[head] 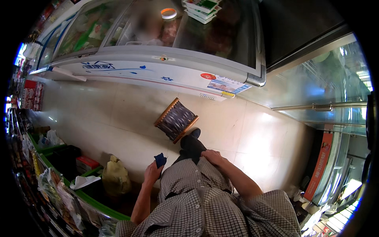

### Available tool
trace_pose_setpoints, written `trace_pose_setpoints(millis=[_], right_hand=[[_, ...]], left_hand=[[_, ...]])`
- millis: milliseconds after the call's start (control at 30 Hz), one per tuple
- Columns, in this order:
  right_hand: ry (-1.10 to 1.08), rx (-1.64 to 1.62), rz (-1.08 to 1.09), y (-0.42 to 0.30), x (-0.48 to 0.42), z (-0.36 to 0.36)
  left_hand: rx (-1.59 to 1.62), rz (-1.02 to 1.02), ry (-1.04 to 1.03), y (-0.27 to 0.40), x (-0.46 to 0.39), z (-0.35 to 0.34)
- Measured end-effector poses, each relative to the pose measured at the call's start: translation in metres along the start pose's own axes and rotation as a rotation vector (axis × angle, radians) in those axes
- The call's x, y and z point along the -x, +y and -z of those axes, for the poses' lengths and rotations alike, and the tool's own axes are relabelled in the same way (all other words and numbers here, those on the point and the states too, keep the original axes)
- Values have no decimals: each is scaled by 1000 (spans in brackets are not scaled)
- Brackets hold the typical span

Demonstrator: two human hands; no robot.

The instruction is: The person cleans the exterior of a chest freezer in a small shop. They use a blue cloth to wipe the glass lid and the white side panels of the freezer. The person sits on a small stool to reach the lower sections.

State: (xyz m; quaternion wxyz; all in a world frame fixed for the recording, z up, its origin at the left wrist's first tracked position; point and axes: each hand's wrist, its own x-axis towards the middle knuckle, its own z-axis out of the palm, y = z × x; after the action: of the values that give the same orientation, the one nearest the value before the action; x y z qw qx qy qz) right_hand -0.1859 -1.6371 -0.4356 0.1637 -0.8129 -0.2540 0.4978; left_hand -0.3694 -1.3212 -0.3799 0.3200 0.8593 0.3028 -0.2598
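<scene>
My left hand [152, 172] is closed around a bunched dark blue cloth [160, 160], out to the left of my body. My right hand [212, 157] rests by the front hem of my checkered button shirt [194, 195], against my dark trouser leg [193, 146]. Its fingers are curled and partly hidden, so I cannot tell whether it grips the fabric. Just beyond my dark shoe [195, 133], a low stool [176, 120] with wooden bars and a seat of woven dark cord stands on the tiled floor [133, 103].
A glass-topped chest freezer [183, 80] crosses ahead, bearing stacked white trays [204, 10] and a tape roll [168, 13]. Glass-doored coolers [319, 89] line the right. At left are green-rimmed bins [71, 189], a yellowish plastic bag [116, 177] and a red box [86, 163].
</scene>
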Motion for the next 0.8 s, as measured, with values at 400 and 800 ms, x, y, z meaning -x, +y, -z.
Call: trace_pose_setpoints(millis=[400, 800], right_hand=[[-256, -32, -284, -83, -65, 26], [30, -401, -476, -183, -95, -51]], left_hand=[[-339, -16, -73, 3, -93, 101], [-536, -338, -316, -27, -193, 195]])
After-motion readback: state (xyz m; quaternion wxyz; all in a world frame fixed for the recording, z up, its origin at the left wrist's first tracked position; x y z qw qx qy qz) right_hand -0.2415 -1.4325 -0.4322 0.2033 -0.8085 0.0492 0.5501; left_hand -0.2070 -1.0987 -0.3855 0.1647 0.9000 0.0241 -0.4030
